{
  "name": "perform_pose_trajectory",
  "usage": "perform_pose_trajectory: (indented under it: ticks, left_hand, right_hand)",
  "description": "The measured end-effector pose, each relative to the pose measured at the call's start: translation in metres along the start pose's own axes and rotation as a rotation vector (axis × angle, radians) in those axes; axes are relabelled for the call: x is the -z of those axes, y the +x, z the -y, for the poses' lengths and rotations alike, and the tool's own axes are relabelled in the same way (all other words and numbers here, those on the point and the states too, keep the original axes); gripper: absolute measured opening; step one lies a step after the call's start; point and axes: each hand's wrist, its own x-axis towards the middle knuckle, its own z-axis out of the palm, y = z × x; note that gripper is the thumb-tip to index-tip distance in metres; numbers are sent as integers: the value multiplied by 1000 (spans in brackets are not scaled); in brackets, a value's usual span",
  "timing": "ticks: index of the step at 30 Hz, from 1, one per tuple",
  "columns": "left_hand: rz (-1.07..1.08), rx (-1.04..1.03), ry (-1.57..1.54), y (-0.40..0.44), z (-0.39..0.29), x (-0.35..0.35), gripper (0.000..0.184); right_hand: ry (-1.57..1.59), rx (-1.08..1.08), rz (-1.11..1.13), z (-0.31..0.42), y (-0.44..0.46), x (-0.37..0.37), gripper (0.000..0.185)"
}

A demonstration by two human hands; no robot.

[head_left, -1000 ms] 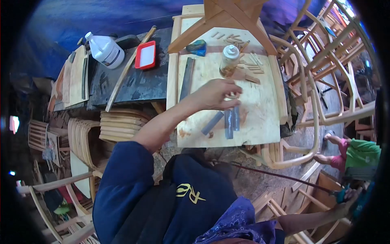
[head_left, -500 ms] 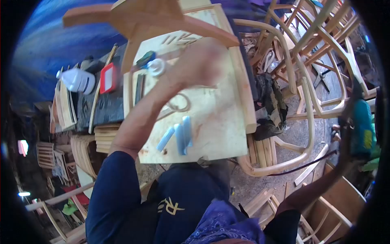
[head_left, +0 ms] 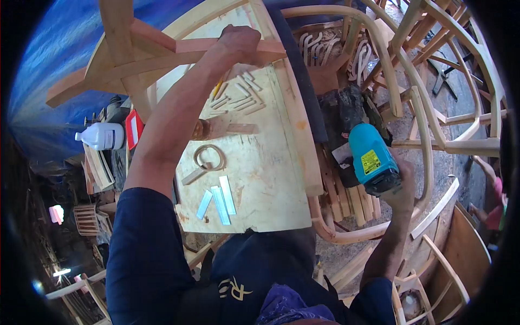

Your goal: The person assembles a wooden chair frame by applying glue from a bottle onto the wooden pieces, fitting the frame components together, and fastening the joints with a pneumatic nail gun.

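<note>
My left hand (head_left: pixel 242 46) is closed over one arm of a crossed wooden frame (head_left: pixel 157 67), which stands tilted at the far left of the worktable. In my right hand (head_left: pixel 401 187) is a teal power drill (head_left: pixel 374 157) with a yellow label, held beyond the table's right edge. Its front end points away from me; I cannot make out a bit. Under my left forearm, several short wooden dowels (head_left: pixel 246 95) lie on the pale tabletop (head_left: pixel 271 179). A wooden ring (head_left: pixel 208 158) and several pale blue strips (head_left: pixel 219 205) lie closer to me.
Curved wooden chair frames (head_left: pixel 428 130) crowd the right side. Wooden slats (head_left: pixel 352 203) lean below the table's right edge. A white jug (head_left: pixel 102 135) and a red-framed tray (head_left: pixel 133 129) are at left. Another person's arm (head_left: pixel 486 168) shows at far right.
My right hand has brought the drill leftward from the far right to beside the table. My left hand has moved up and left onto the frame, which has shifted down and left.
</note>
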Motion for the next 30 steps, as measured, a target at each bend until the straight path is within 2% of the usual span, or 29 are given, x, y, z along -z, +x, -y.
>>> perform_pose_trajectory:
  ticks: [4, 7, 12, 15, 18, 19, 20, 22, 24, 26, 28, 30]
  left_hand:
    - [76, 31, -6, 6, 3, 2, 55]
    - [72, 57, 11, 6, -2, 2, 52]
    - [61, 33, -6, 4, -5, 1, 46]
    - [55, 31, -10, 7, -5, -4, 45]
    - [66, 37, -20, 9, -4, -5, 43]
    - [71, 41, -25, 8, -4, -5, 42]
    - [77, 39, -29, 8, -3, -5, 42]
    - [87, 28, -29, 7, -2, -4, 41]
    - [81, 20, -31, 5, -1, -3, 40]
    - [70, 0, -35, 3, -3, -1, 39]
    - [68, -22, -42, -1, -3, 4, 39]
    - [62, -25, -40, 0, -2, 0, 38]
  right_hand:
    - [161, -28, 24, 4, 22, -6, 72]
    - [135, -105, 17, 2, 33, -11, 69]
    - [-112, -202, -18, -20, 39, -14, 71]
    - [-63, -319, -60, -50, 46, 12, 76]
    - [-30, -375, -182, -19, 76, 58, 69]
    - [63, -359, -267, -10, 81, 66, 53]
    - [75, -345, -227, -8, 83, 80, 43]
    - [-5, -518, -197, 22, 81, 95, 40]
    - [185, -492, -133, -8, 54, 90, 40]
    - [307, -525, -90, 23, 54, 72, 40]
    - [287, -584, 10, 40, 60, 41, 42]
    - [297, -473, 59, 29, 60, 5, 45]
